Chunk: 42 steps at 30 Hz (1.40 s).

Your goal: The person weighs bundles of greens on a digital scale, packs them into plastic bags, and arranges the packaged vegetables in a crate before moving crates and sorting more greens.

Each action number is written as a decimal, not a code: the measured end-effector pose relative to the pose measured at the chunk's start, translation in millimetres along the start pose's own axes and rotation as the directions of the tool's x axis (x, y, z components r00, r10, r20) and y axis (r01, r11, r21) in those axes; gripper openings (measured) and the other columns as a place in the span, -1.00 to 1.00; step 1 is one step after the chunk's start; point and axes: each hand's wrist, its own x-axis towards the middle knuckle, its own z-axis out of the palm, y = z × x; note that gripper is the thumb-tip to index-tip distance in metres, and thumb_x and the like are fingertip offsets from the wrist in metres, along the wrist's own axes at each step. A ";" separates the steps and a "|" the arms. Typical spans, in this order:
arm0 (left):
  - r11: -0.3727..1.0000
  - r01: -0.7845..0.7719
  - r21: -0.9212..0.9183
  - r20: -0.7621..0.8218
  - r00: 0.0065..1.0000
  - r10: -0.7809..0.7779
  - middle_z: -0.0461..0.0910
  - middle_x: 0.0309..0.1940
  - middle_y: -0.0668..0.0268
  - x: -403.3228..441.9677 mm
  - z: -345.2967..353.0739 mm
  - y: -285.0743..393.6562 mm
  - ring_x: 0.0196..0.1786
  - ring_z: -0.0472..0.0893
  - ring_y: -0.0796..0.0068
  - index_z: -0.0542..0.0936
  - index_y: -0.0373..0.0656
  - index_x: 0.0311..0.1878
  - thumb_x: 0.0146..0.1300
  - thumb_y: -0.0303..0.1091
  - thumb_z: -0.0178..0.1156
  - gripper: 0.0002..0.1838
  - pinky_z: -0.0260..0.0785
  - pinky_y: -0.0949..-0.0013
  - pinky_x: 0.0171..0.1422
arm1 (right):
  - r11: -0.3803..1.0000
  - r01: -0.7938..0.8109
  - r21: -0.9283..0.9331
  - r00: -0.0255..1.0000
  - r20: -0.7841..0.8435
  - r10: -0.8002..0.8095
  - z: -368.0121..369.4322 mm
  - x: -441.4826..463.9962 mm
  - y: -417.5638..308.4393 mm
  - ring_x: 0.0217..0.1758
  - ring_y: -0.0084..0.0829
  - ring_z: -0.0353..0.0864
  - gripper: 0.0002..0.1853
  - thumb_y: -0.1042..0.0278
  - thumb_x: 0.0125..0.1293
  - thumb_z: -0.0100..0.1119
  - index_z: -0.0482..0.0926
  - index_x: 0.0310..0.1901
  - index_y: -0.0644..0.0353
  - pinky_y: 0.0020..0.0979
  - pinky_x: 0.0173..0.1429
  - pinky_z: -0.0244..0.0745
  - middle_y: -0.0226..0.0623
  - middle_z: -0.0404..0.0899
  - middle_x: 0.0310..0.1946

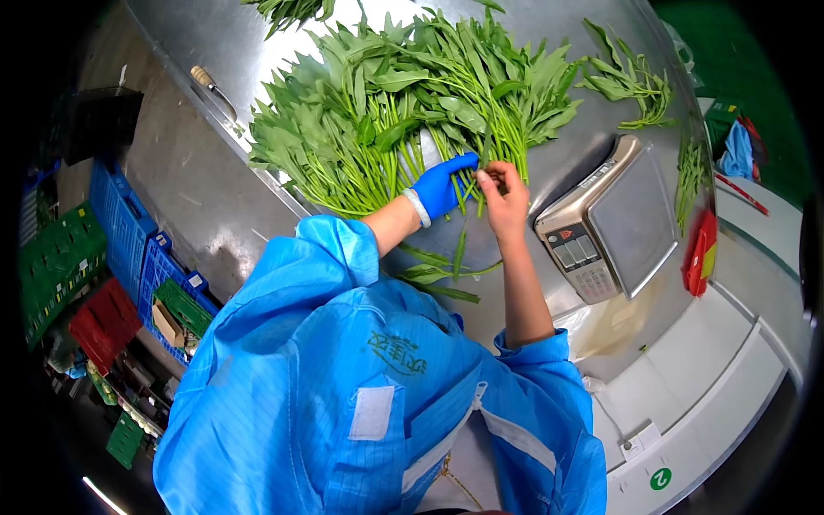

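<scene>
A broad pile of water spinach [343, 112], with long green stems and narrow leaves, lies across the metal table in front of me. My left hand [436, 190], in a blue glove, is closed around a few stems at the near edge of the pile. Beside it, my bare right hand [505, 202] pinches a green leaf or stem between thumb and fingers, close to the left fingertips. Below both hands, several loose leaves and stems [438, 273] lie on the table near my jacket.
A weighing scale [631, 219] stands right of my hands. More loose greens [639, 90] lie at the far right. A wooden-handled knife [210, 86] rests near the table's left edge. Crates [120, 215] are stacked at left. A red and yellow packet [701, 253] lies beyond the scale.
</scene>
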 end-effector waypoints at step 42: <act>0.902 -0.052 0.428 -0.157 0.979 0.130 0.63 -0.05 0.28 -26.5 44.6 17.0 -0.08 0.64 0.39 0.51 -0.16 0.14 0.24 -0.27 0.27 -0.58 0.50 0.31 0.06 | 0.640 -0.595 0.486 0.803 0.331 0.495 -12.9 18.6 8.3 0.06 -0.39 0.55 -0.44 0.25 0.14 0.42 0.42 0.10 0.34 -0.38 0.15 0.45 -0.17 0.56 0.02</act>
